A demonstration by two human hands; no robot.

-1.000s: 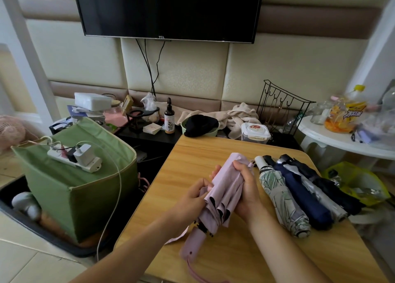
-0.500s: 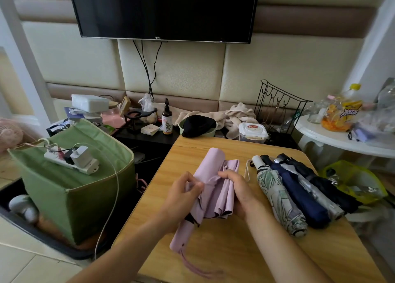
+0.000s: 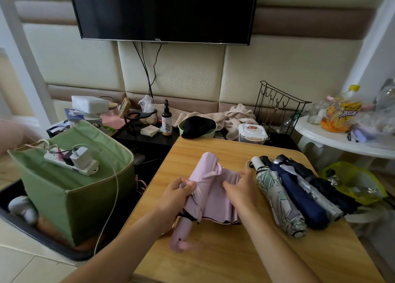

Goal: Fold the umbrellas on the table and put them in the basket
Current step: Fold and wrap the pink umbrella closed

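Observation:
A lilac folding umbrella [image 3: 210, 188] lies on the wooden table [image 3: 245, 250], its canopy loose and spread, its handle pointing toward me. My left hand [image 3: 176, 194] grips the canopy's left side near the shaft. My right hand [image 3: 242, 187] rests on the fabric's right side and pinches a fold. To the right lie several folded umbrellas side by side: a leaf-print one [image 3: 277, 199], a navy one [image 3: 299, 197], a silver one [image 3: 316, 195] and a dark one [image 3: 329, 188]. The green fabric basket [image 3: 70, 195] stands on the floor to the left of the table.
A white power strip with a charger [image 3: 74, 161] lies across the basket's top, its cable hanging down. Behind the table are a bottle [image 3: 166, 120], a black cap in a bowl [image 3: 198, 126], a lidded box [image 3: 252, 133] and a wire rack [image 3: 280, 107]. A white side table [image 3: 342, 141] stands at right.
The lilac umbrella has been laid flatter and its canopy spread wider. My right hand let go of the top and moved onto the fabric's right side; my left hand shifted to the left edge.

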